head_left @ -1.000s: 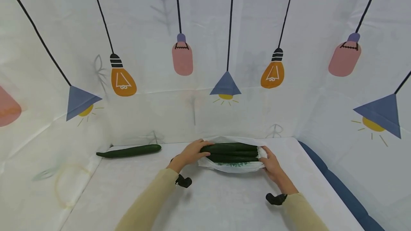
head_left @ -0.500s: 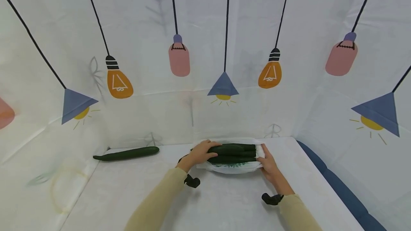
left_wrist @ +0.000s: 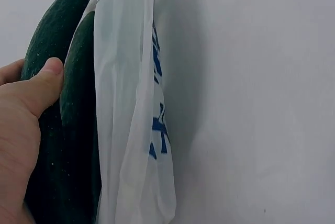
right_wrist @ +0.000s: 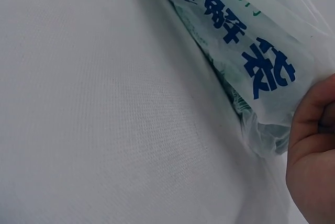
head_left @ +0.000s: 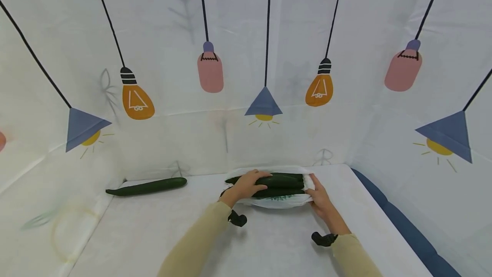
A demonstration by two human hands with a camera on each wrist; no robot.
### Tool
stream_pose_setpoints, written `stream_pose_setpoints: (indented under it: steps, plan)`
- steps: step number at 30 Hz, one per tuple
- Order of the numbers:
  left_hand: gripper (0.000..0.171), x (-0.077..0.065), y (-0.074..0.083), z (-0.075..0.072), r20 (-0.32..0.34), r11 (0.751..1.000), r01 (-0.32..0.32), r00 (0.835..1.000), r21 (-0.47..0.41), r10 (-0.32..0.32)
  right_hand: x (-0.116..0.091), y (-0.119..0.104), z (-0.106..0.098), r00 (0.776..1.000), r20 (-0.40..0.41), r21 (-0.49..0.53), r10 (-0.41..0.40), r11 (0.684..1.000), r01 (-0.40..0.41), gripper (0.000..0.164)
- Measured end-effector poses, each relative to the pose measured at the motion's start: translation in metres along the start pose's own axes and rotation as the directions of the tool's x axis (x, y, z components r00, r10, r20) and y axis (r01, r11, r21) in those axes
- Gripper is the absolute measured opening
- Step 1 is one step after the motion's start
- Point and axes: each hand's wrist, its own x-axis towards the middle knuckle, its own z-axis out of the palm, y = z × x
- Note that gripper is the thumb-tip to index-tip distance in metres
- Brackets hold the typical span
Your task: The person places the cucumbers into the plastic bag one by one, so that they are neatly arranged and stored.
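Observation:
Several dark green cucumbers (head_left: 284, 180) lie side by side in a white plastic bag (head_left: 282, 202), whose mouth gapes upward along its length. My left hand (head_left: 247, 185) reaches over the bag and grips a cucumber (left_wrist: 57, 30), thumb on its near side and fingers across the far side. Blue and green print marks the bag's side in the wrist views. At the bag's right end, my right hand (head_left: 320, 198) pinches the plastic edge. One more cucumber (head_left: 147, 187) lies alone on the table to the left, apart from both hands.
A white-covered table (head_left: 276, 243) carries everything. White sheets with printed lamps (head_left: 264, 102) enclose its back and sides. Dark blue padding (head_left: 399, 221) runs along the table's right edge. Each wrist wears a dark strap (head_left: 324, 239).
My left hand has slid rightward along the cucumbers, baring their left tips. My right hand keeps hold of the bag's right end. The whole head view has shifted slightly left.

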Motion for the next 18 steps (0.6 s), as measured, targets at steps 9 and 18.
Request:
stream_pose_setpoints:
  steps: [9,18]
  plan:
    - [0.045,0.008,0.008,0.003,-0.003,0.993,-0.06,0.998,0.1,0.06,-0.002,-0.001,-0.001,0.999,0.038,0.02,-0.019,1.0,0.018,0.083]
    - [0.045,0.017,0.012,0.009,0.007,0.986,-0.063,0.998,0.153,0.062,-0.002,-0.002,-0.001,1.0,0.025,0.043,-0.011,0.999,0.01,0.083]
